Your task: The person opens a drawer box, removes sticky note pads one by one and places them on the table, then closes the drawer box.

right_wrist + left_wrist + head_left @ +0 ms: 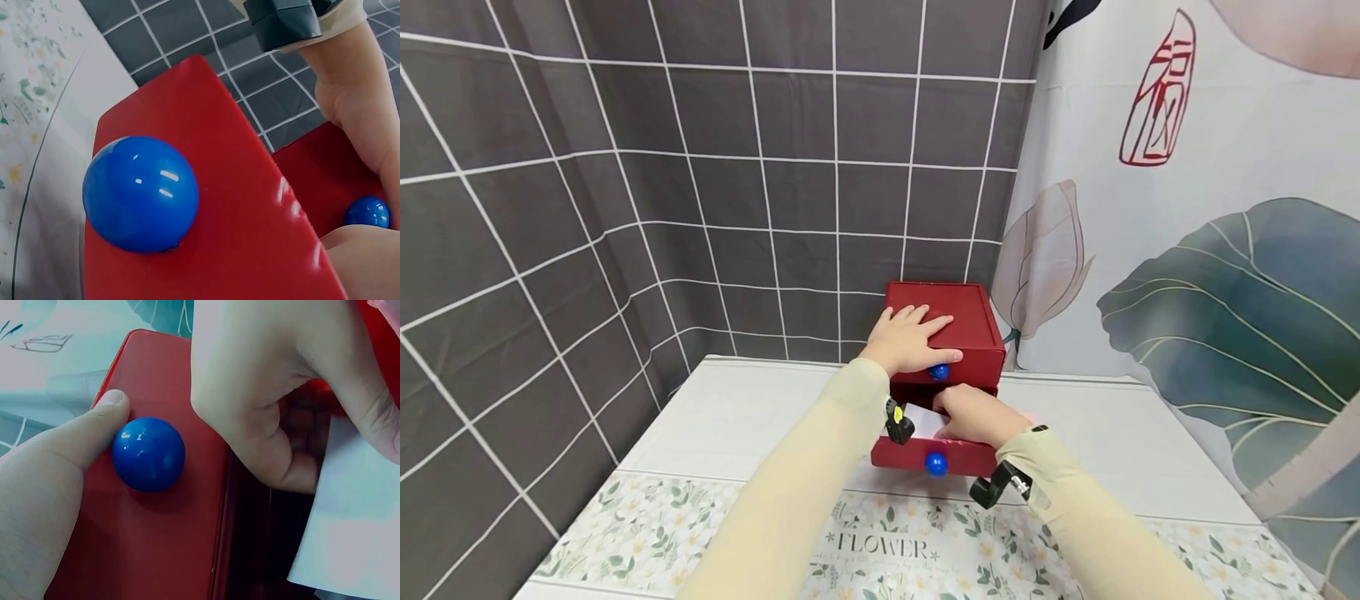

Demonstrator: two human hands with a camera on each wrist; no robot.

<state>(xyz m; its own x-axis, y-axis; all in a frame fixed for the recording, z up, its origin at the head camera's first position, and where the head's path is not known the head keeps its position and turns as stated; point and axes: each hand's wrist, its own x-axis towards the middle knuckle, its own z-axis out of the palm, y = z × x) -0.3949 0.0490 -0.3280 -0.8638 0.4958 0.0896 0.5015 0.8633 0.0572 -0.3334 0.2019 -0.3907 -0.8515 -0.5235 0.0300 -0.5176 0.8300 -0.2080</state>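
A small red two-drawer cabinet (958, 304) stands at the back of the table, its lower drawer (898, 454) pulled out. My left hand (906, 340) rests on the cabinet top with fingers spread, and its thumb lies beside the upper blue knob (149, 454). Inside the open drawer, my right hand (977, 415) has curled fingers and pinches a white sheet of paper (350, 519) between thumb and fingers. Some of those fingertips are hidden behind the sheet. On the lower drawer's front is another round blue knob (140, 195), which neither hand touches.
A white table cover (775, 408) with a floral band lies under the cabinet. Behind stands a dark grid-patterned curtain (790, 200); to the right hangs a white one (1075, 333) with leaf prints. Something pink (1032, 417) shows just beyond the right hand.
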